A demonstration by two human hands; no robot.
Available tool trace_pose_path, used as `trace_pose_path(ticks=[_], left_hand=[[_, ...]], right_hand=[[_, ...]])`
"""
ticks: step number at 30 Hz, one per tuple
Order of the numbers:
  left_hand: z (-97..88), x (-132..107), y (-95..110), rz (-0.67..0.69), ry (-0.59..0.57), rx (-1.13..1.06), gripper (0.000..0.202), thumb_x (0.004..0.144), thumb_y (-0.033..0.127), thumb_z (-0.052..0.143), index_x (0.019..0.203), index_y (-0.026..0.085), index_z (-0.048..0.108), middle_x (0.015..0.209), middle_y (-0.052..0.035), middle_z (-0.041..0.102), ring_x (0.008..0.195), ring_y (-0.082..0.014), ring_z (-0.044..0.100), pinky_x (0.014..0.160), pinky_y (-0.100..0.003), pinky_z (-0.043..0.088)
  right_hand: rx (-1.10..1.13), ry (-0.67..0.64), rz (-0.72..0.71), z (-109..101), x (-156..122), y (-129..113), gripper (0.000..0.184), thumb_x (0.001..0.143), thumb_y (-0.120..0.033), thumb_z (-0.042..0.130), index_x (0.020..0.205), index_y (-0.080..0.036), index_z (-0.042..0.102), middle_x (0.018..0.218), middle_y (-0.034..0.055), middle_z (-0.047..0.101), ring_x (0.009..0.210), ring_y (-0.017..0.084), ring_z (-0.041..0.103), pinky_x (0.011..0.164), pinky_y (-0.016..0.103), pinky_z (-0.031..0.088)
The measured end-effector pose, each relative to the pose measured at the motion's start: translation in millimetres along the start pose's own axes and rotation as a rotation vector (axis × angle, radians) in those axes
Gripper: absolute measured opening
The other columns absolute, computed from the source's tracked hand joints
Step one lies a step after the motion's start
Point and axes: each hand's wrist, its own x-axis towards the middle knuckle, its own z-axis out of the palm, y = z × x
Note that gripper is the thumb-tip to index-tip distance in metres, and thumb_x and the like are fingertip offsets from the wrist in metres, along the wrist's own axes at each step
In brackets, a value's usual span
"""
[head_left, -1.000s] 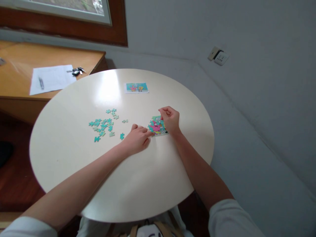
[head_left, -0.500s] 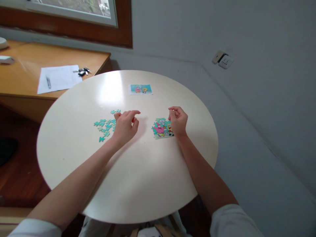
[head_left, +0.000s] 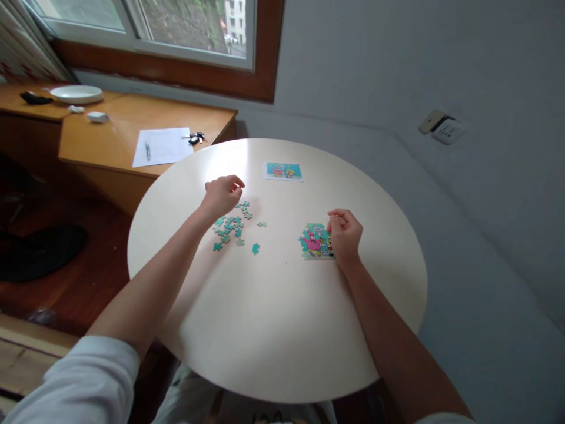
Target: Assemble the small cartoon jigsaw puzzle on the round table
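Observation:
My left hand [head_left: 225, 193] hangs just beyond the loose puzzle pieces [head_left: 228, 225], its fingers bent and slightly apart, with nothing visible in them. These small green and teal pieces lie scattered on the left half of the round table. On the right, a partly joined jigsaw puzzle [head_left: 314, 242] shows pink and yellow cartoon figures. My right hand [head_left: 346, 235] covers its right edge, fingertips pressed together in a pinch. Whether a piece is between them is hidden.
A small printed reference picture [head_left: 284, 171] lies toward the far side of the white round table [head_left: 265, 330]. Behind it to the left, a wooden desk [head_left: 119, 132] holds paper [head_left: 161, 146], keys [head_left: 196, 138] and a white plate [head_left: 77, 93]. A wall rises on the right.
The view has swung left, so everything sits farther right. My left hand has moved away from me over the loose pieces, uncovering several of them. My right hand stays at the joined puzzle, still pinched.

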Motion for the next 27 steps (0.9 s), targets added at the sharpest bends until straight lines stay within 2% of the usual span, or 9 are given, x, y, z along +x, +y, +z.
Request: trace_pose_path(ticks=[4, 8, 11, 13, 18, 24, 27], left_hand=[[5.6, 5.6, -27.2, -0.077, 0.032, -0.103, 0.017, 0.071, 0.021, 0.051, 0.078, 0.018, 0.066, 0.068, -0.0038, 0.065, 0.067, -0.0179, 0.061, 0.073, -0.035, 0.044], [13.2, -0.8, -49.1, -0.099, 0.219, -0.175, 0.013, 0.069, 0.023, 0.050, 0.070, 0.017, 0.061, 0.067, -0.0033, 0.062, 0.066, -0.0159, 0.058, 0.069, -0.030, 0.045], [14.6, -3.6, -55.7, -0.165, 0.303, -0.193, 0.010, 0.069, 0.025, 0.048, 0.064, 0.018, 0.055, 0.062, -0.0014, 0.056, 0.062, -0.0146, 0.053, 0.064, -0.029, 0.042], [14.9, -3.9, -55.5, -0.182, 0.289, -0.216, 0.009, 0.069, 0.024, 0.046, 0.065, 0.019, 0.052, 0.060, -0.0004, 0.054, 0.060, -0.0142, 0.051, 0.062, -0.028, 0.041], [15.2, -5.6, -48.9, -0.139, 0.153, -0.177, 0.008, 0.069, 0.019, 0.043, 0.072, 0.020, 0.051, 0.059, 0.0016, 0.053, 0.058, -0.0146, 0.049, 0.063, -0.029, 0.039], [13.5, -7.4, -48.4, -0.098, 0.118, -0.133, 0.013, 0.073, 0.015, 0.041, 0.077, 0.020, 0.052, 0.057, 0.0030, 0.051, 0.057, -0.0144, 0.048, 0.065, -0.028, 0.039], [15.1, -7.6, -50.2, -0.047, 0.014, -0.131, 0.015, 0.073, 0.015, 0.042, 0.078, 0.019, 0.056, 0.059, 0.0021, 0.054, 0.059, -0.0141, 0.050, 0.065, -0.027, 0.039]], right_hand=[[-0.029, 0.016, -0.001, -0.3, -0.2, -0.5, 0.014, 0.071, -0.029, 0.052, 0.075, -0.018, 0.058, 0.044, -0.0075, 0.044, 0.041, 0.009, 0.041, 0.044, 0.023, 0.031], [-0.050, 0.009, -0.006, -0.7, 0.3, 1.8, 0.014, 0.071, -0.029, 0.052, 0.075, -0.017, 0.059, 0.045, -0.0074, 0.044, 0.041, 0.009, 0.040, 0.044, 0.023, 0.030], [-0.082, -0.004, -0.021, -1.6, 0.1, 4.6, 0.015, 0.071, -0.029, 0.054, 0.076, -0.017, 0.061, 0.045, -0.0076, 0.042, 0.042, 0.009, 0.038, 0.044, 0.023, 0.029], [-0.102, -0.009, -0.030, -2.4, -0.3, 5.6, 0.015, 0.072, -0.029, 0.054, 0.076, -0.016, 0.061, 0.045, -0.0076, 0.041, 0.042, 0.009, 0.038, 0.044, 0.023, 0.029], [-0.124, -0.010, -0.048, -2.8, -0.9, 4.6, 0.015, 0.072, -0.029, 0.054, 0.076, -0.016, 0.062, 0.045, -0.0076, 0.040, 0.043, 0.009, 0.038, 0.045, 0.023, 0.030], [-0.126, -0.033, -0.051, -0.8, -0.6, 3.6, 0.016, 0.072, -0.030, 0.054, 0.075, -0.016, 0.062, 0.045, -0.0075, 0.040, 0.042, 0.009, 0.038, 0.045, 0.024, 0.030], [-0.124, -0.026, -0.054, -0.7, -1.0, 3.3, 0.016, 0.071, -0.030, 0.054, 0.075, -0.016, 0.062, 0.044, -0.0077, 0.039, 0.042, 0.009, 0.037, 0.045, 0.024, 0.029]])
